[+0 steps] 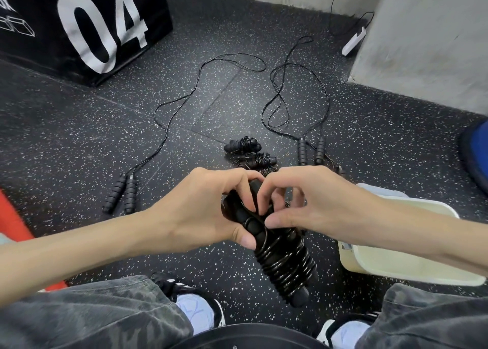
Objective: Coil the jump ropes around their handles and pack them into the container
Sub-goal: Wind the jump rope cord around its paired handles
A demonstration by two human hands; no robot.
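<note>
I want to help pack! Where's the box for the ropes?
The box sits on the floor at the right of the head view, just under the right hand's forearm, beside the right knee.

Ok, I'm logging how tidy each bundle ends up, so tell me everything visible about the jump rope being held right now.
The held jump rope is black, its two ribbed, foam-looking handles laid side by side and tilted, lower end toward the person. Thin glossy cord wraps the lower half in tight coils; the upper part is mostly covered. The left hand grips the upper handles, and the right hand pinches at the cord near the top. It hangs above the speckled floor, beside the pale container.
</note>
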